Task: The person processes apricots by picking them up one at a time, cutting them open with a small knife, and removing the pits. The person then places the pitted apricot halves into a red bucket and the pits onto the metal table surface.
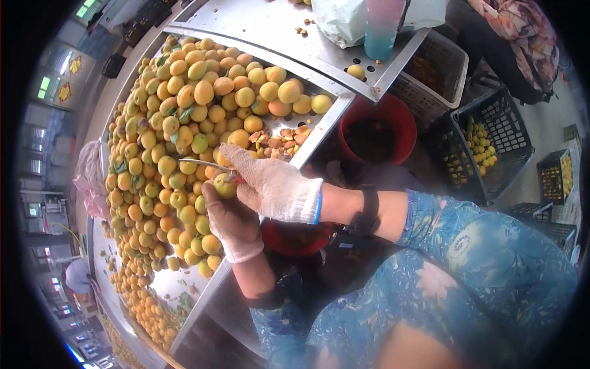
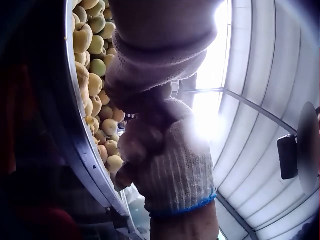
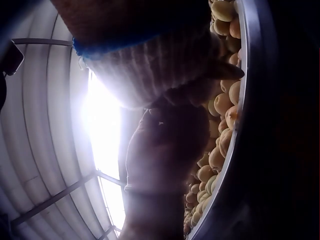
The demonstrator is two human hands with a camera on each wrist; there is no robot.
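My left hand, in a stained glove, holds a yellow-green apricot between thumb and fingers. The right hand, in a blue-edged knit glove, grips a small knife whose thin blade points left above the apricot. Both hands meet over the front edge of a metal table, beside a big pile of apricots. In the left wrist view, the blue-cuffed right hand is close against the left; the apricot is hidden there. The right wrist view shows the left hand in shadow below the right.
Split apricot pieces lie by the table's metal rim. Below it stands a red bucket. Black crates with apricots and a white crate are at the right. A tumbler and a white bag stand on the adjoining tabletop.
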